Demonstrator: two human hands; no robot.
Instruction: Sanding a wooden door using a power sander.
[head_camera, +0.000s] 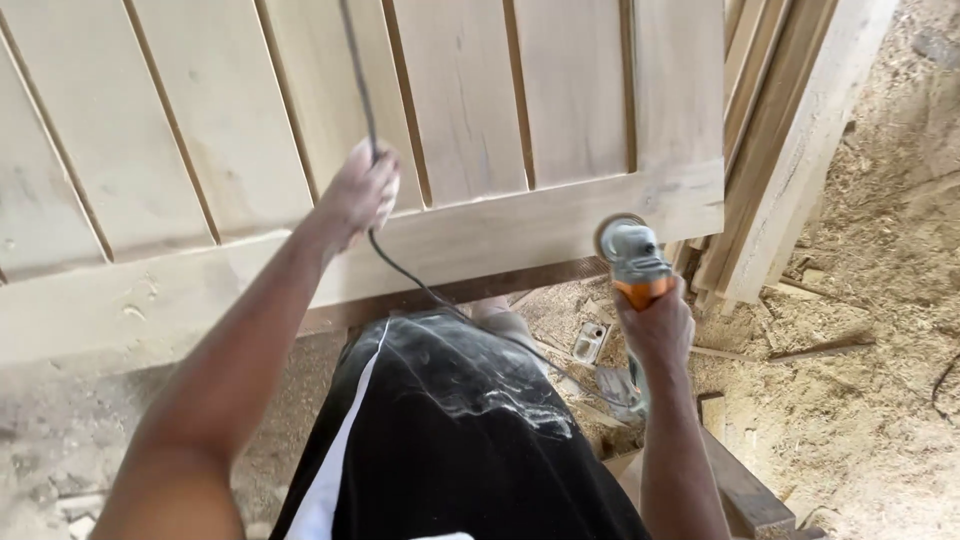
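Head view: right hand (655, 325) clenched on orange-grey angle grinder (632, 258) at door panel's (500, 225) lower rail.
Left hand (360, 190) closed on cord (400, 270). Grinder looks rigid, compact, torquey; the body grip suits it.

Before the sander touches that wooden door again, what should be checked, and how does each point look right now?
1. Right hand has a firm grip on the orange and grey sander: ok, fingers wrap the orange body.
2. Power cord kept off the sanding disc: ok, left hand holds it up against the door panel, away from the tool.
3. Disc set at the bottom rail: ok, it sits at the rail's lower edge.
4. Door steady: cannot tell, its supports are hidden.
5. Footing: not ok, the floor is covered in sawdust and offcuts.
6. Disc spinning or stopped: cannot tell.
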